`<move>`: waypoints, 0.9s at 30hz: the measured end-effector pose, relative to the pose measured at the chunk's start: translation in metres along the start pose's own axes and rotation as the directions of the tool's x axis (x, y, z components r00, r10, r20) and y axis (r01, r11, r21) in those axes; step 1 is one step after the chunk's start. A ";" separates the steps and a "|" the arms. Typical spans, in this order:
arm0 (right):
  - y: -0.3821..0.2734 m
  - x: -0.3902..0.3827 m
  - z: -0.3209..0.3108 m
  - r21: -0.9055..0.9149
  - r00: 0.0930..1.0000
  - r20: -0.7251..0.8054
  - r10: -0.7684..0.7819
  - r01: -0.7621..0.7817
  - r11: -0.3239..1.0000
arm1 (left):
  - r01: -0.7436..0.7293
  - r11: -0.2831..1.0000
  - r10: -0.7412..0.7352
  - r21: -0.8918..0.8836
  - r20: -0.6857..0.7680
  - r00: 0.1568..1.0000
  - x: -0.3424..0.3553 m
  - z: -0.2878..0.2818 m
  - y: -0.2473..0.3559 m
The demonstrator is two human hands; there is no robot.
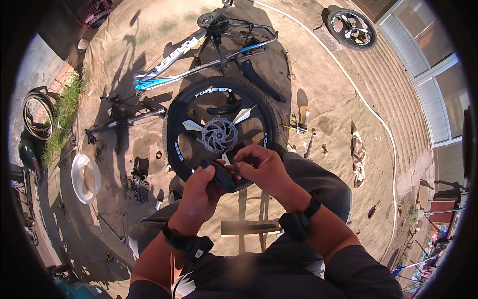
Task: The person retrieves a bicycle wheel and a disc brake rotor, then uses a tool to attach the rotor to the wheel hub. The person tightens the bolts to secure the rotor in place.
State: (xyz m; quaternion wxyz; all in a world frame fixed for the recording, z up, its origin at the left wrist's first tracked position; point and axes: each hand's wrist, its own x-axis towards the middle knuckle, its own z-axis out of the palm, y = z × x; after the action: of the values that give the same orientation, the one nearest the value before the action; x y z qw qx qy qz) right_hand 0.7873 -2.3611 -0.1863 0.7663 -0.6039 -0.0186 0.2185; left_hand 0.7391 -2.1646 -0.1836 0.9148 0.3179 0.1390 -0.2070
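My left hand [201, 194] is closed round a black oblong part [222, 178], its thumb on top. My right hand [261, 172] is beside it with curled fingertips pinching near the part's upper end; whatever they hold is too small to make out. Under both hands lies a black bicycle wheel [177, 104] with white-accented spokes and a silver disc rotor [219, 144] at its hub.
Beyond lies a white-and-blue bicycle frame [149, 82]; left are a fork [127, 119], white basin [85, 178] and coiled black tubing [39, 114]. A second wheel [351, 30] lies upper right. Scattered tools [311, 142], a pale hose [373, 112] and wooden boards [249, 226] are around me.
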 end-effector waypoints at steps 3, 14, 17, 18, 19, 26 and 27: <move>-0.003 -0.001 0.004 -0.093 1.000 -0.024 -0.002 0.000 0.996 | -0.007 1.000 0.006 -0.026 -0.019 1.000 -0.001 -0.002 -0.001; -0.006 -0.002 0.005 -0.319 0.998 -0.052 -0.037 0.019 0.948 | -0.030 0.999 0.030 -0.015 -0.029 0.999 -0.001 0.002 0.002; -0.004 -0.001 0.005 -0.346 0.998 -0.045 -0.039 0.021 0.938 | -0.034 0.999 0.035 0.015 -0.045 0.998 -0.002 0.002 0.002; -0.003 -0.001 0.005 -0.333 0.999 -0.044 -0.030 0.013 0.943 | -0.038 0.999 0.039 0.029 -0.052 0.998 -0.002 0.002 0.002; -0.003 -0.001 0.005 -0.321 0.999 -0.044 -0.021 0.005 0.947 | -0.040 0.999 0.041 0.028 -0.049 0.998 -0.002 0.001 0.002; -0.007 -0.001 0.005 -0.238 0.998 -0.006 0.059 -0.059 0.970 | -0.033 0.999 0.035 0.040 -0.058 0.998 -0.002 -0.003 0.002; -0.007 -0.001 0.005 -0.238 0.998 -0.009 0.063 -0.063 0.969 | -0.030 0.999 0.032 0.042 -0.059 0.998 -0.002 -0.003 0.001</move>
State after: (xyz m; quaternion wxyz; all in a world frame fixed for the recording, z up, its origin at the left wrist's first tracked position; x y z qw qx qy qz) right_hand 0.7874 -2.3583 -0.1788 0.6809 -0.6920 -0.0252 0.2385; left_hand 0.7379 -2.1612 -0.1848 0.9066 0.3449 0.1571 -0.1859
